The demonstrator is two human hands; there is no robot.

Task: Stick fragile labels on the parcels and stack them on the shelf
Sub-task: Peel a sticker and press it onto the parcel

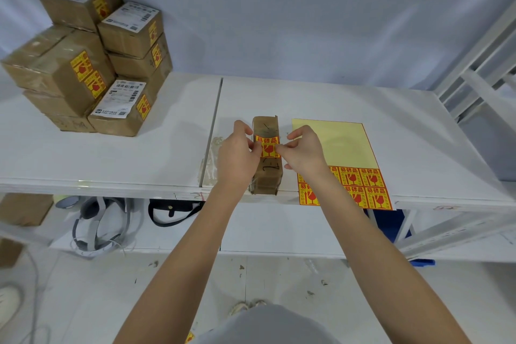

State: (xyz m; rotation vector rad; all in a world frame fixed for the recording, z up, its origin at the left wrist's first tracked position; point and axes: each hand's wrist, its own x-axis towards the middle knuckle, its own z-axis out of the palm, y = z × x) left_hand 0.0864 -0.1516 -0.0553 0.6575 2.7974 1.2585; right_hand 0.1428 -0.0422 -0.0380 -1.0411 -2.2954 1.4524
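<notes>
Both forearms reach forward from the near edge, bare, converging at mid-shelf. Left hand [237, 152] and right hand [303, 149] sit at either side of a narrow brown parcel [266, 173], knuckles up, fingers curled inward. Each grip is a narrow pinch, thumb and fingertips on the side edges of a yellow-and-red fragile label [267, 146] lying across the parcel's top face. Parcel stands at the near edge of the white shelf [111, 159], long axis running near to far, handwriting on its top below the label.

Just right of the parcel: a label sheet [342, 148], far part bare yellow backing, near rows holding unpeeled labels; its near corner overhangs the shelf edge.

Far left on the shelf: a stack of brown parcels [92, 56], several already bearing fragile labels, some with white shipping slips.

Lower shelf, left: a white headset [96, 227] and black strap [170, 212].
</notes>
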